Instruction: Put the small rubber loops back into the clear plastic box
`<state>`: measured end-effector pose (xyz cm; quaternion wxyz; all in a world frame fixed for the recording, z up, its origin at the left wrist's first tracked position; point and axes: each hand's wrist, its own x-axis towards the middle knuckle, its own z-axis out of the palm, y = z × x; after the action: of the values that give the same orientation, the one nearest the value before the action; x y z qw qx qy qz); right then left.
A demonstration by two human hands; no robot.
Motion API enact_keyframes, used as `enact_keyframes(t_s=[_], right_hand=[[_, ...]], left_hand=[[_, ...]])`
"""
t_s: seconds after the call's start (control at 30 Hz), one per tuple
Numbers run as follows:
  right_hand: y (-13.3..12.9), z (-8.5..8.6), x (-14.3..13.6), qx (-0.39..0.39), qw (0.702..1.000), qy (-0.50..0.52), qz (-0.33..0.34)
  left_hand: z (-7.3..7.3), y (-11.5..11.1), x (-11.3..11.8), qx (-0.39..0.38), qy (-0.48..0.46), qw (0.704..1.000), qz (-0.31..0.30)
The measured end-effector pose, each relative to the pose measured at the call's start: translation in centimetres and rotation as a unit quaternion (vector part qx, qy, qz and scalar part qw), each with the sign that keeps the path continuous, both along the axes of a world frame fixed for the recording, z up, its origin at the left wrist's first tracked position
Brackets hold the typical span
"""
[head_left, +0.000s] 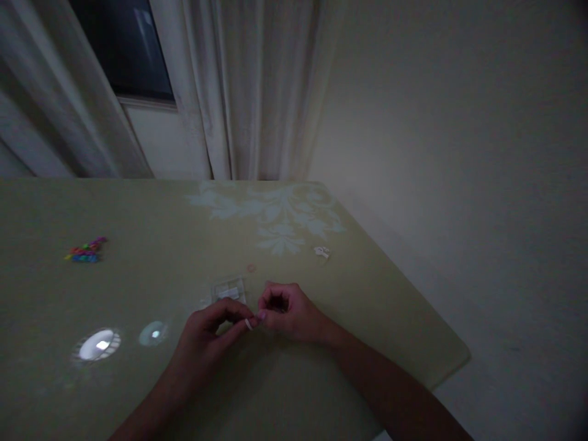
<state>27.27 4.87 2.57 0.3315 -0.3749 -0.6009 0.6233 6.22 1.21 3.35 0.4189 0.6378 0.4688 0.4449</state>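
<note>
On the tabletop (151, 239), a clear box (232, 288) lies just beyond the hands, with a pinkish ring (251, 268) near it, a white item (322, 252) farther right and a colourful pile (87, 250) well apart at left. The left hand (206, 331) has its grip closed on a small white piece (248, 324), in front of the box; the right hand (290, 311) brings bent fingertips against its end, but whether this grip holds something, I cannot tell. The dim light blurs the piece, and the left hand partly hides the box.
</note>
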Motion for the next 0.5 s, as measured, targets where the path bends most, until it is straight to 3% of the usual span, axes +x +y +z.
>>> enact_keyframes(t_s=[0.13, 0.27, 0.5], right_hand=[[0.3, -0.3, 0.2, -0.033, 0.999, 0.033, 0.001], [0.5, -0.5, 0.2, -0.047, 0.997, 0.055, -0.003], [0.5, -0.6, 0.1, -0.048, 0.996, 0.069, -0.002]], left_hand=[[-0.8, 0.1, -0.2, -0.004, -0.017, 0.999, -0.04], [-1.5, 0.3, -0.4, 0.045, -0.019, 0.997, -0.058], [-1.3, 0.4, -0.3, 0.1, -0.028, 0.993, -0.064]])
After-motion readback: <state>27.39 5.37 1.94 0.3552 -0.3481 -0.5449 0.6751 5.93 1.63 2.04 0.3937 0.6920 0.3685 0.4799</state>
